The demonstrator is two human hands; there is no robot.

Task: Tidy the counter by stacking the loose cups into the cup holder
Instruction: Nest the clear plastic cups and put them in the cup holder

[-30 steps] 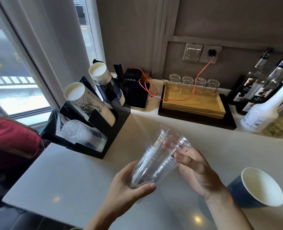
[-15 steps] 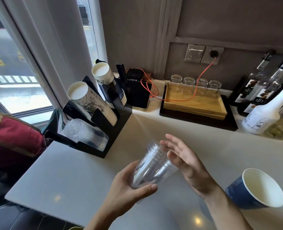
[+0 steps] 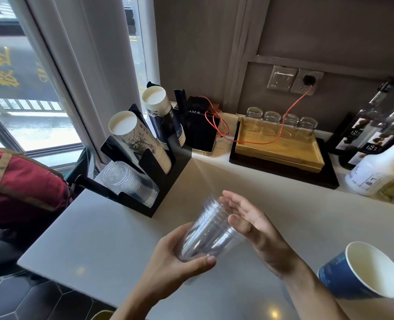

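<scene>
A short stack of clear plastic cups lies tilted above the counter, bottoms pointing up and left. My left hand grips the stack near its rims. My right hand is flat with fingers apart, its palm against the stack's right side. The black cup holder stands at the counter's far left. It carries a row of clear cups in its lowest slot, white printed paper cups above and blue paper cups behind. A loose blue paper cup stands at the right.
A wooden tray with several small glasses sits at the back on a black base. An orange cable runs from a wall socket to a black device. Bottles crowd the far right. A red bag lies left of the counter.
The clear cups have been pushed together into one tighter stack. My right hand has let go of the cup it held and opened flat against the stack.
</scene>
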